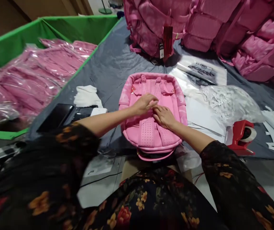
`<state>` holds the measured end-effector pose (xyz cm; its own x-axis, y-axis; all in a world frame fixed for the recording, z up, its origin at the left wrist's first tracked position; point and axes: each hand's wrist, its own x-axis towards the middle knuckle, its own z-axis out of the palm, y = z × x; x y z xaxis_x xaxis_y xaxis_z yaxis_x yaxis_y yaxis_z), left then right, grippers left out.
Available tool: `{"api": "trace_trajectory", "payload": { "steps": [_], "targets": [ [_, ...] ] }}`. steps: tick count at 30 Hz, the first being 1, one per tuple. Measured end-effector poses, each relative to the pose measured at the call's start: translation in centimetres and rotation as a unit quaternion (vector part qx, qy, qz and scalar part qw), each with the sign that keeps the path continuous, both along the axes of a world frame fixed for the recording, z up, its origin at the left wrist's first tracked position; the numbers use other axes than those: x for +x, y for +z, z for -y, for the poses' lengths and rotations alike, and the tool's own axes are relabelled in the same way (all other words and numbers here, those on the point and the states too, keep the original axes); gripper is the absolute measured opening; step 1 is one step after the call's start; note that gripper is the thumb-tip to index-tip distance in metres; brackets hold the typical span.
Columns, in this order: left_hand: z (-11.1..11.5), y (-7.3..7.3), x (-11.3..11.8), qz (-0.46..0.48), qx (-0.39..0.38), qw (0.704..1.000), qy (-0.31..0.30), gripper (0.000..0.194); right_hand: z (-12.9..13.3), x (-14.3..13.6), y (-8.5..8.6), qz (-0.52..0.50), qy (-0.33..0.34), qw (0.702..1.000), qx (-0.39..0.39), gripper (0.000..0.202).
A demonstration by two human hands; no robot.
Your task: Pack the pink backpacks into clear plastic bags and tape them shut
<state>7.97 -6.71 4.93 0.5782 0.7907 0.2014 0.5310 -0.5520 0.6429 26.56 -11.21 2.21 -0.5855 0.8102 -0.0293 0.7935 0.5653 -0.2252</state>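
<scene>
A pink backpack (129,135) lies flat before me, its back panel and perforated shoulder straps facing up and its top handle end toward my body. My left hand (146,103) hovers over the middle of the panel, fingers loosely bent and pointing right, with nothing visible in them. Just beside it, my right hand (164,116) rests on the backpack near the straps, fingers stretched out to the left. The fingertips of both hands nearly meet. Small buckles and webbing show at the backpack's far end.
Upright pink backpacks (148,28) line the far right. On the left, a green-walled bin (79,30) holds bagged pink bags (38,67). A white cloth (87,95), a dark phone (56,117), clear plastic bags (232,103), white sheets (206,118) and a red tape dispenser (238,137) lie around.
</scene>
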Motion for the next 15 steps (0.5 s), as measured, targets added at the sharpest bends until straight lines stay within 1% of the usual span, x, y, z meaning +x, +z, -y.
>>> {"api": "trace_trajectory", "payload": {
  "steps": [1,2,3,4,5,6,8,9,11,12,13,14,15],
  "targets": [
    [2.3,0.7,-0.3,0.018,-0.023,0.996,-0.083,0.039,-0.4,-0.2,-0.6,-0.007,0.003,1.000,0.013,0.052],
    [4.3,1.2,-0.4,0.020,-0.038,0.984,-0.171,0.043,-0.8,-0.4,-1.2,-0.016,0.005,1.000,0.023,0.051],
    [6.0,1.3,-0.3,-0.005,-0.034,0.969,-0.243,0.046,-1.0,-0.6,-1.8,-0.025,0.003,0.999,0.032,0.051],
    [7.1,1.1,0.0,-0.028,-0.021,0.956,-0.290,0.046,-1.2,-0.8,-2.3,-0.036,-0.002,0.999,0.040,0.051],
    [7.8,0.4,0.4,-0.049,0.003,0.945,-0.322,0.046,-1.4,-1.0,-2.9,-0.049,-0.011,0.998,0.046,0.049],
    [7.9,-0.7,0.9,-0.061,0.035,0.939,-0.338,0.045,-1.6,-1.0,-3.3,-0.064,-0.024,0.996,0.050,0.048],
    [7.3,-3.5,2.0,-0.048,0.106,0.933,-0.341,0.043,-2.0,-0.8,-3.9,-0.101,-0.062,0.991,0.057,0.045],
    [6.8,-4.9,2.4,-0.039,0.139,0.930,-0.338,0.042,-2.1,-0.5,-3.9,-0.123,-0.082,0.987,0.064,0.045],
    [5.9,-7.1,3.1,-0.026,0.185,0.934,-0.306,0.037,-2.2,0.1,-3.2,-0.167,-0.103,0.976,0.094,0.045],
    [5.7,-7.8,3.3,-0.024,0.188,0.941,-0.279,0.033,-1.9,0.4,-2.5,-0.185,-0.093,0.972,0.113,0.044],
    [5.6,-8.0,3.4,-0.024,0.175,0.953,-0.247,0.030,-1.5,0.6,-1.6,-0.194,-0.060,0.971,0.128,0.043],
    [5.6,-7.9,3.3,-0.025,0.150,0.966,-0.210,0.027,-0.9,0.8,-0.6,-0.191,0.005,0.973,0.133,0.041],
    [5.7,-7.6,3.2,-0.027,0.121,0.977,-0.174,0.026,-0.2,0.9,0.4,-0.172,0.104,0.972,0.121,0.038]
  ]
}}
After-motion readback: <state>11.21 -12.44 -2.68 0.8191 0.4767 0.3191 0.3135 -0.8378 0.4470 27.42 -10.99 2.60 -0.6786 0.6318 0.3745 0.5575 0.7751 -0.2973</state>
